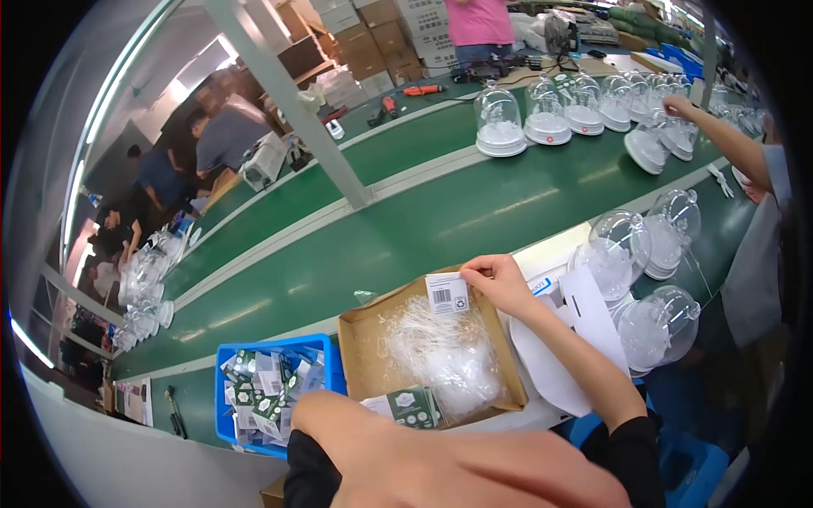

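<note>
My right hand (500,284) pinches a small white tag (446,294) with a barcode by its upper right edge. The tag is over the far side of a shallow cardboard box (357,343). Inside the box lies a tangle of thin clear plastic strands (440,356), with a green-and-white card (413,408) at its near edge. My left hand (483,466) looms large and blurred at the bottom, close to the camera, its fingers not readable. Left of the box, a blue bin (334,364) holds many green and white tags (269,394).
Several clear domes on white bases (610,254) stand to my right beside white sheets (559,356). More domes (501,123) line the green conveyor (406,216), where a co-worker's hand (677,107) touches one. A metal post (292,106) rises beyond.
</note>
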`<state>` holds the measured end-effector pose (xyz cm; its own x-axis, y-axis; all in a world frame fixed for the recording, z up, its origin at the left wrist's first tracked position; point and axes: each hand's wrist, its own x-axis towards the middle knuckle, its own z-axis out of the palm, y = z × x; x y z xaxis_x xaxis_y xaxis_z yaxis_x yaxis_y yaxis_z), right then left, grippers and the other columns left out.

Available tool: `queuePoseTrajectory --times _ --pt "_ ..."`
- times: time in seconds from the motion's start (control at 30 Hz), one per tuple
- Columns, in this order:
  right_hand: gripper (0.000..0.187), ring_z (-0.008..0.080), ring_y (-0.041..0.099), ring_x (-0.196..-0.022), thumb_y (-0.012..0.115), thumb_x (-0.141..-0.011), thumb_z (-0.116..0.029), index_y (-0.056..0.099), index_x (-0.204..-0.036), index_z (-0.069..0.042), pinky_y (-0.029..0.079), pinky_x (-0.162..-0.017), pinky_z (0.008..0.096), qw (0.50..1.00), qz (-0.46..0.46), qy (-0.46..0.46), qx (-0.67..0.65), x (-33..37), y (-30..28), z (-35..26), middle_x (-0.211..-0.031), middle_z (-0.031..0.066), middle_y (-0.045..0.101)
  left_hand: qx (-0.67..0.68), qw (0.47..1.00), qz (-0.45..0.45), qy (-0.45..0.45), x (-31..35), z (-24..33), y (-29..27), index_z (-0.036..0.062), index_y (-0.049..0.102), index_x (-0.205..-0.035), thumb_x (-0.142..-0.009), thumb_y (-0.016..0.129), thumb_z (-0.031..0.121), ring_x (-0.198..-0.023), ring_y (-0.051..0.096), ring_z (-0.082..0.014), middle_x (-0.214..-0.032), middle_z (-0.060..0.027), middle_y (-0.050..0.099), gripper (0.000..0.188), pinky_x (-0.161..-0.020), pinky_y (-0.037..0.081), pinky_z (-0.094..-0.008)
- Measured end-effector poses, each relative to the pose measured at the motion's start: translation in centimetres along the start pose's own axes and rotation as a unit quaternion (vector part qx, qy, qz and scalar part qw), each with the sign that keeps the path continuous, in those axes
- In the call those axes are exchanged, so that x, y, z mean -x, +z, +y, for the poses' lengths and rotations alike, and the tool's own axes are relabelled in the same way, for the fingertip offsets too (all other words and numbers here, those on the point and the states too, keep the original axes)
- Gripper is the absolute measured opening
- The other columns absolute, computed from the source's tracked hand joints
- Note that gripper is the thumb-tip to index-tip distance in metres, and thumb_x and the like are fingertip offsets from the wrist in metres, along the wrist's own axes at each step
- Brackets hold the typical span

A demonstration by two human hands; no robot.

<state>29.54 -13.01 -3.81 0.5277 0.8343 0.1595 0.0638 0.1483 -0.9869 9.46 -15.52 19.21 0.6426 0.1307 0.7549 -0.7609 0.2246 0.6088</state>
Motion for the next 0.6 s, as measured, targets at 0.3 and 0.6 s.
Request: queuePoseTrajectory --times 0.3,0.6 --pt "0.019 0.0055 0.058 -0.063 0.065 -0.089 -0.016 0.069 -0.087 0.002 0.046 -0.055 0.0213 0.988 0.117 -0.019 -0.099 0.2 -0.6 1.5 -0.071 0.0005 0.065 -0.458 0.879 0.031 -0.133 4.8 -10.5 -15.4 -0.0027 0.056 -0.104 -0.086 0.059 0.002 -0.088 0.06 -0.0169 -0.103 -0.0121 0.059 0.019 -0.078 0.049 -0.028" --pt "0.01 0.0127 0.062 -0.075 0.067 -0.084 -0.007 0.068 -0.09 0.001 0.05 -0.065 0.0253 0.97 0.035 -0.174 0.164 2.4 1.5 -1.1 -0.088 0.0067 0.067 -0.439 0.857 0.087 -0.254 11.6 -14.3 -20.5 -0.0038 0.058 -0.091 -0.084 0.065 0.002 -0.069 0.061 -0.0136 -0.081 -0.0089 0.064 0.011 -0.065 0.05 -0.0258"
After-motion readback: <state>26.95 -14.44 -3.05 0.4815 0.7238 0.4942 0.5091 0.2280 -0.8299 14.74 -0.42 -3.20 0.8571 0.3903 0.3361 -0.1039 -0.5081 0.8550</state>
